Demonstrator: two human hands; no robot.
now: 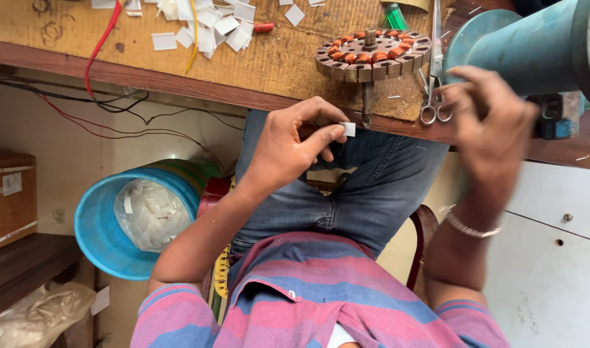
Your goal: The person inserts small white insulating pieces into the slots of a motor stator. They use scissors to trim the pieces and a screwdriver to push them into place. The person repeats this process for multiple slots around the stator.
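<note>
My left hand [288,145] pinches a small white paper slip [348,129] between thumb and forefinger, just below the front edge of the wooden workbench [63,32]. My right hand [491,129] is motion-blurred, with curled fingers right beside a pair of scissors [433,96] that lies over the bench edge. I cannot tell whether it holds anything. A round metal stator with copper windings [372,55] sits on the bench above both hands.
Several white paper slips [205,26] lie scattered on the bench, with red and yellow wires. A teal cylindrical machine [533,45] stands at the right. A blue bucket [102,238] of white scraps and a cardboard box [8,200] stand at the left.
</note>
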